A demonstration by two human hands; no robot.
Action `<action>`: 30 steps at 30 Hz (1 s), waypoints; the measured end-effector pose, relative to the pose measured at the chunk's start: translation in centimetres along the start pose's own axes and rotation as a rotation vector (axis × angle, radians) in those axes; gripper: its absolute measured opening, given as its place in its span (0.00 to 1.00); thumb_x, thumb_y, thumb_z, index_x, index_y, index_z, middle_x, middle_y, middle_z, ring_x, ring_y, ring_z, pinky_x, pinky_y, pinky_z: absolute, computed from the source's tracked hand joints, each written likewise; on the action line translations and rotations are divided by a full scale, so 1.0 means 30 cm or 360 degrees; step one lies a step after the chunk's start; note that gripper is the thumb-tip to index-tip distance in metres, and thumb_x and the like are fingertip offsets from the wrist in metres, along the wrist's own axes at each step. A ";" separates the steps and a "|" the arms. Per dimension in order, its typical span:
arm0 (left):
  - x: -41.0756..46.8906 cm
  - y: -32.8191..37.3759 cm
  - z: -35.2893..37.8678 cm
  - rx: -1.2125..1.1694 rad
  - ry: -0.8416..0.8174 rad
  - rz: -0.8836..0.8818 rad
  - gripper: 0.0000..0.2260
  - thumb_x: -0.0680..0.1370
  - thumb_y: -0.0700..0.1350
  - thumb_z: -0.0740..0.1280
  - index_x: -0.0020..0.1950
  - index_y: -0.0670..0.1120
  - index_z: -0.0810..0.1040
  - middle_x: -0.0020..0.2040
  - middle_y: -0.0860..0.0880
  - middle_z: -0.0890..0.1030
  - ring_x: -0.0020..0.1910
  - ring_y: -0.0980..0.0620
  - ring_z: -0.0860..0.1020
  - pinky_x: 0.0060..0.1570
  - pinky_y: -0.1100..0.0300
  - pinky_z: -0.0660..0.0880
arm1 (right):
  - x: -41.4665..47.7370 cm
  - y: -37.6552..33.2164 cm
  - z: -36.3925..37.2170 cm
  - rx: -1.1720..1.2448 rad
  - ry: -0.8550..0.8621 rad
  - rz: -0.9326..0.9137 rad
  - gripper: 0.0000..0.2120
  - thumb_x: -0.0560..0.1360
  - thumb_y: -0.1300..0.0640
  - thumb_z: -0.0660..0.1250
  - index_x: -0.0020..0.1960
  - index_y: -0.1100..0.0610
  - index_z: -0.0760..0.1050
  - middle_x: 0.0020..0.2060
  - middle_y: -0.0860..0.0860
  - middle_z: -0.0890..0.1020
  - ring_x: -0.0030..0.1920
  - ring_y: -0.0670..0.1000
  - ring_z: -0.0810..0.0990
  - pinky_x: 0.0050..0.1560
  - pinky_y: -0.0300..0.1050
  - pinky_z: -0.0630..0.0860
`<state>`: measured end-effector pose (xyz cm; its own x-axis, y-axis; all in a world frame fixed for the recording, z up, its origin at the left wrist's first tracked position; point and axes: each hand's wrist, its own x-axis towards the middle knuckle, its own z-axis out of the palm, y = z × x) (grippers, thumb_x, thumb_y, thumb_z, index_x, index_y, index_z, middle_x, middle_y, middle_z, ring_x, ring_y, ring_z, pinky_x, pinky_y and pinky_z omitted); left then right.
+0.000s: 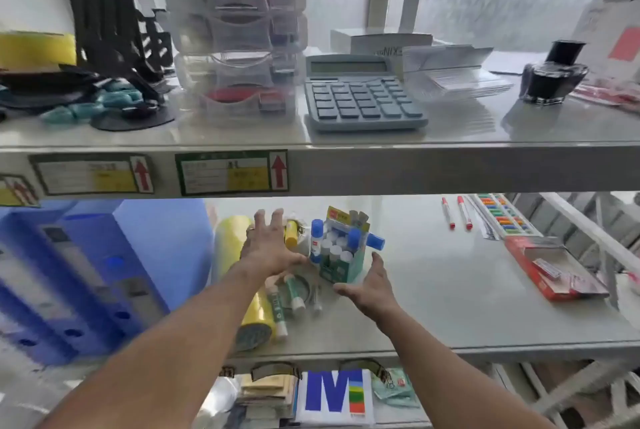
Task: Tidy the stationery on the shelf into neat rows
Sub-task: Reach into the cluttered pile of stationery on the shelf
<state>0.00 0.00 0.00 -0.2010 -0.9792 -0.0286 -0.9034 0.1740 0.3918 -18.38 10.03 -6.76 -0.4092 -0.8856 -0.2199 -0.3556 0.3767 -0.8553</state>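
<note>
**Green glue-stick box between two spread hands**

Green cardboard, the glue-stick display box (341, 255) stands tilted on the middle shelf (467, 297), white and blue caps showing at its top. Left of the box, the left hand (268, 250) hovers with fingers fanned wide, holding nothing. Just right of the box and nearer the camera, the right hand (369, 284) is spread too, palm toward the box, apart from it. Loose glue sticks (294, 293) lie left of the box, under the left hand. A yellow tape roll (258, 321) lies further left. Two red markers (457, 212) rest well right of the box.
</note>
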 end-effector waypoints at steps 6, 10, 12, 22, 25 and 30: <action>0.092 -0.034 0.024 -0.0071 -0.0107 -0.0141 0.48 0.63 0.62 0.78 0.77 0.53 0.60 0.71 0.42 0.66 0.66 0.40 0.72 0.63 0.49 0.72 | 0.110 0.007 0.025 0.0143 -0.0038 0.0003 0.45 0.63 0.60 0.81 0.72 0.50 0.60 0.64 0.53 0.75 0.63 0.54 0.78 0.62 0.49 0.77; 0.121 -0.037 0.056 -0.0202 -0.0158 -0.0139 0.48 0.64 0.61 0.79 0.79 0.54 0.59 0.71 0.42 0.66 0.69 0.42 0.70 0.67 0.51 0.69 | 0.155 0.006 0.036 0.0225 -0.0050 -0.0037 0.35 0.62 0.61 0.81 0.64 0.51 0.69 0.59 0.50 0.81 0.60 0.53 0.81 0.62 0.50 0.78; 0.130 -0.030 0.075 -0.0280 -0.0139 -0.0137 0.46 0.65 0.59 0.79 0.79 0.57 0.60 0.70 0.42 0.67 0.68 0.43 0.71 0.66 0.52 0.69 | 0.156 0.003 0.041 0.0242 -0.0016 -0.0033 0.32 0.65 0.63 0.79 0.63 0.51 0.68 0.58 0.51 0.81 0.58 0.53 0.81 0.61 0.49 0.78; 0.143 0.074 0.129 -0.0283 -0.0056 -0.0039 0.37 0.67 0.54 0.79 0.74 0.62 0.69 0.64 0.44 0.70 0.63 0.43 0.76 0.63 0.54 0.72 | 0.173 0.039 -0.058 0.0178 -0.0011 -0.0048 0.30 0.67 0.64 0.77 0.62 0.51 0.66 0.57 0.51 0.80 0.57 0.54 0.80 0.60 0.50 0.78; 0.146 0.155 0.175 -0.0304 -0.0073 -0.0022 0.37 0.67 0.55 0.79 0.73 0.62 0.69 0.63 0.45 0.70 0.62 0.42 0.76 0.64 0.53 0.72 | 0.179 0.088 -0.147 0.0169 0.0017 -0.0060 0.29 0.68 0.64 0.76 0.61 0.48 0.65 0.58 0.51 0.80 0.58 0.55 0.79 0.63 0.54 0.78; 0.129 0.324 0.256 -0.0302 -0.0069 0.0015 0.36 0.68 0.56 0.79 0.73 0.62 0.68 0.62 0.44 0.71 0.59 0.42 0.77 0.61 0.53 0.73 | 0.200 0.166 -0.317 0.0202 0.0013 -0.0001 0.30 0.69 0.66 0.75 0.62 0.47 0.64 0.57 0.49 0.78 0.59 0.55 0.78 0.63 0.53 0.77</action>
<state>-12.48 -1.28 -3.36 -0.2289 -0.9715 -0.0620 -0.8148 0.1563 0.5582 -30.60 9.19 -7.88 -0.4162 -0.8833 -0.2157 -0.2468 0.3380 -0.9082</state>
